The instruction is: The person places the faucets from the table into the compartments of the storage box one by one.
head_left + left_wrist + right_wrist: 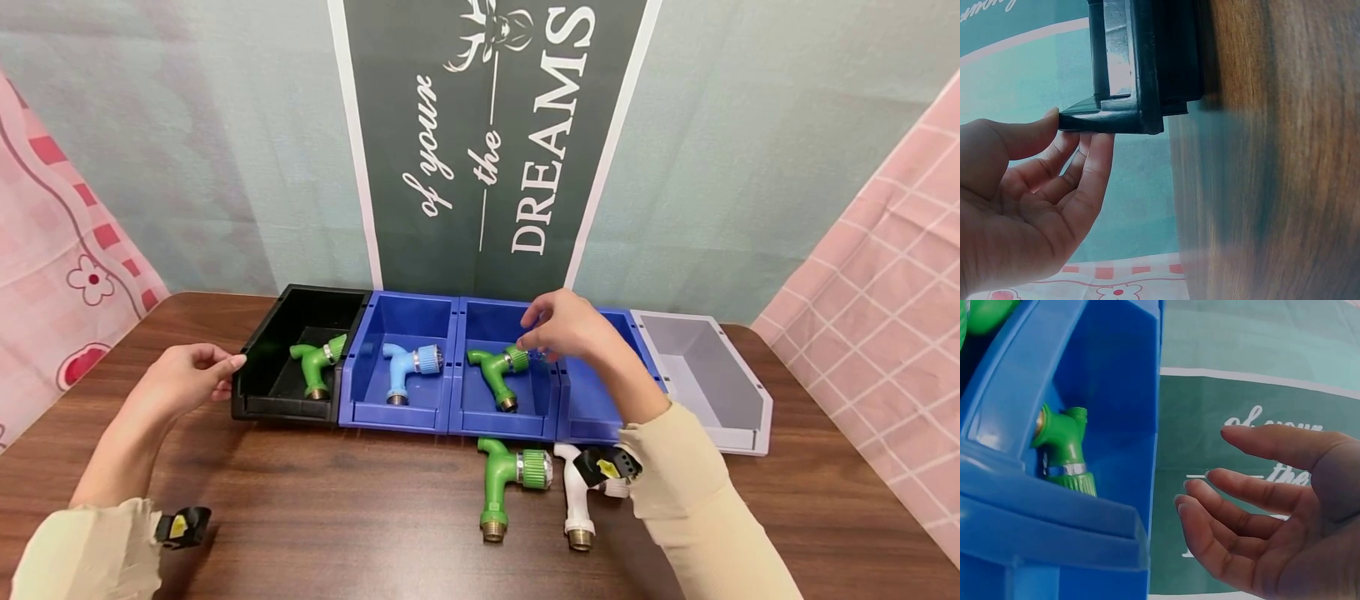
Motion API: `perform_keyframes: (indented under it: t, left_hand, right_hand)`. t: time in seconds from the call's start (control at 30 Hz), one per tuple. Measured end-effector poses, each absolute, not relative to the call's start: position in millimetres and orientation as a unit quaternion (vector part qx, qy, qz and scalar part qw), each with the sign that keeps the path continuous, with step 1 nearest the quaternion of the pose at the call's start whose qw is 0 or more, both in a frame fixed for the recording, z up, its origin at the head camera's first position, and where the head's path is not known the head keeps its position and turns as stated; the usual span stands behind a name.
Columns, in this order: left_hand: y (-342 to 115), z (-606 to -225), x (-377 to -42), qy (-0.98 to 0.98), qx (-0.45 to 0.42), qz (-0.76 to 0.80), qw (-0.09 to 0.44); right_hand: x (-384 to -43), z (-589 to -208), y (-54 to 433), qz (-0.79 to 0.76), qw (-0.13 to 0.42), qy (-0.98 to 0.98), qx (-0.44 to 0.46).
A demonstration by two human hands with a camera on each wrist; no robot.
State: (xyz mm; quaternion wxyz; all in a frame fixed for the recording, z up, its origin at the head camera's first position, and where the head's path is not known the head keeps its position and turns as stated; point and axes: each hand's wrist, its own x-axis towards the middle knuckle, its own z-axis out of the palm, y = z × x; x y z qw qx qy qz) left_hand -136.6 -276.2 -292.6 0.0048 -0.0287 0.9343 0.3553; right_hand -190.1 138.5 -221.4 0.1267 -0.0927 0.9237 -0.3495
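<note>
Grip apart and holding nothing, the right hand [564, 327] hovers above the green plastic tap [493, 374] lying in the middle blue plastic bin [487, 423]. At the left, the left hand [183, 379] pinches the left side of the black plastic bin [281, 408], which contains another green tap [313, 367]. Nearer, a third green tap [495, 490] and a white tap [577, 504] lie on the brown wood-grain table [337, 517].

Arrayed on a wood-grain table [337, 517]: black bin [281, 408], three blue bins [397, 417], gray bin [731, 367], green faucet [495, 487], white faucet [577, 496].
</note>
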Motion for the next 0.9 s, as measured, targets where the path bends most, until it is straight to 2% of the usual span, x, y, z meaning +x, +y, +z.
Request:
perform_keyframes:
  t: [0.63, 0.9]
  left_hand:
    - [-278, -295, -137, 0.928, -0.018, 0.372, -0.008]
    - [-278, -296, -137, 0.927, -0.018, 0.375, -0.003]
  right_hand:
    - [-163, -206, 163, -0.298, 0.101, 0.938, -0.146]
    - [-155, -207, 180, -0.297, 0.126, 0.935, -0.146]
